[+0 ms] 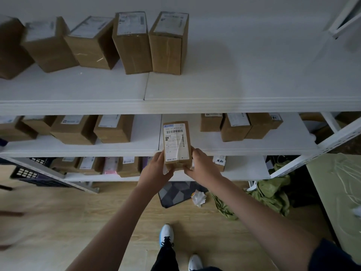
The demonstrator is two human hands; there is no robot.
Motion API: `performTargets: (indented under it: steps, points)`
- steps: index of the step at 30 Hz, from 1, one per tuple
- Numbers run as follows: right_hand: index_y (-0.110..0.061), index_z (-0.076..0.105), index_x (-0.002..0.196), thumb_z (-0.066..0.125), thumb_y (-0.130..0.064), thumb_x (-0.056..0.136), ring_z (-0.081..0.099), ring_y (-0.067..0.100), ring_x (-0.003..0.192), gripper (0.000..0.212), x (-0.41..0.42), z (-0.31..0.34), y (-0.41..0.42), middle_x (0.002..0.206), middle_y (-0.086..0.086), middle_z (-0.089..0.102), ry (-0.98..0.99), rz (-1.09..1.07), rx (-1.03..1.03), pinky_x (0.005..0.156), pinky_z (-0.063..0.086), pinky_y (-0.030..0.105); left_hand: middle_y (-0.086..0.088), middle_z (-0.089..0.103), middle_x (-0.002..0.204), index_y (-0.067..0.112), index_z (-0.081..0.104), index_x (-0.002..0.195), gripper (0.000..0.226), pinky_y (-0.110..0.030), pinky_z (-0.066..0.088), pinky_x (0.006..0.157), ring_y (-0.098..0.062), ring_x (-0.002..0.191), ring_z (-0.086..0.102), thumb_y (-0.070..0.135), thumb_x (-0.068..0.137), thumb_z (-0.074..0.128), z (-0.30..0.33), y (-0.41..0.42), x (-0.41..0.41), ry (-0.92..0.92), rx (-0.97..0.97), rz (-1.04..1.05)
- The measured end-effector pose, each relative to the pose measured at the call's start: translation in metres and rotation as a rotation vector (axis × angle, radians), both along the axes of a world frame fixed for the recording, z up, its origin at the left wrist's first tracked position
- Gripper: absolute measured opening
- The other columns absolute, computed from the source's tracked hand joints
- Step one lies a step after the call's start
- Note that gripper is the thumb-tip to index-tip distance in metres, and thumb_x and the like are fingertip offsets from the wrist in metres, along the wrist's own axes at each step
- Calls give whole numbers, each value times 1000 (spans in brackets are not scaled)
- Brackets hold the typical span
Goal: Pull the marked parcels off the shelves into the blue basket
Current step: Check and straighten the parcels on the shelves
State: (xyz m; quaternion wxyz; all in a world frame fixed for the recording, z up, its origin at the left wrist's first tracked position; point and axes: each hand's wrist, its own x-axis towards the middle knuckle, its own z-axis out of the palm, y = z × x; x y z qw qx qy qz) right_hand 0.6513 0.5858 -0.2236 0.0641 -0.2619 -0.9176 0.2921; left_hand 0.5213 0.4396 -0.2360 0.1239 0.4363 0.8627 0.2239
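Note:
A small cardboard parcel with a white barcode label is held upright in front of the middle shelf. My left hand grips its lower left side and my right hand grips its lower right side. Several more labelled cardboard parcels stand along the top shelf, the middle shelf and the bottom shelf. A dark blue basket with a grid wall shows partly at the far left, behind a shelf upright.
The white shelf unit's sloping upright runs along the right. On the wooden floor lie a grey patterned mat, crumpled white paper and green bags. A green-topped surface is at the right. My shoes stand below.

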Motion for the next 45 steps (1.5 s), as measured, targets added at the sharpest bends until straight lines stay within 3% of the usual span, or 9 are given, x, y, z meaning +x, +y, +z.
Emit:
performTargets:
  steps: [4,11,16,22,25,28,32,38,45]
  points:
    - [-14,42,141,75,-34,85,57,20,111,68,-42,-5,2,121,4,56,-43,11,-19,90,53,32,3,51,137,28,38,145,67,-38,58,85,-18,119,56,43,87,67,-8,3,-41,9,-37,4]
    - [-10,46,138,76,-34,83,60,22,106,67,-120,-16,7,117,7,59,-104,17,-40,88,54,33,2,54,132,24,44,141,63,-35,56,86,-18,116,56,40,86,69,-24,6,-118,3,-64,2]
    - [-9,49,134,75,-32,84,60,25,106,61,-159,-22,11,118,9,59,-136,-23,-52,87,53,32,-3,52,136,23,43,144,64,-32,52,91,-22,116,58,31,87,72,-33,17,-152,-138,-35,28]
    - [-6,52,114,72,-31,88,56,21,87,42,-176,-25,18,97,4,52,-176,-66,-43,69,36,24,-6,56,133,17,51,137,56,-31,51,91,-24,113,60,22,86,74,-32,28,-170,-165,16,76]
    - [-7,53,118,73,-26,88,56,17,88,41,-171,-29,20,101,0,53,-141,-39,-75,71,38,22,-5,62,124,15,55,131,46,-30,54,87,-21,106,63,23,89,71,-37,22,-166,-141,0,103]
    - [-9,47,140,70,-25,90,61,22,105,58,-154,-30,22,119,7,59,-117,18,-97,79,44,23,-5,63,121,11,57,127,37,-29,54,86,-21,104,64,23,93,66,-43,11,-152,-135,-45,134]
    - [-6,36,151,62,-31,95,53,25,124,67,-114,-27,34,137,11,52,-160,30,-98,100,46,33,-7,60,130,10,50,138,45,-32,52,91,-22,108,63,22,97,59,-43,1,-118,-114,-94,207]
    - [-6,38,149,60,-30,96,54,23,118,62,-36,-20,64,133,10,54,-193,-1,-83,92,40,26,-7,63,119,10,56,129,35,-29,51,84,-19,98,61,22,96,58,-41,8,-58,-99,-164,178]
    - [-5,43,145,61,-29,96,54,24,120,57,29,-14,108,133,10,55,-174,-43,-66,93,41,27,-6,58,132,12,54,136,41,-34,48,95,-24,114,59,22,96,55,-25,67,7,-103,-120,96]
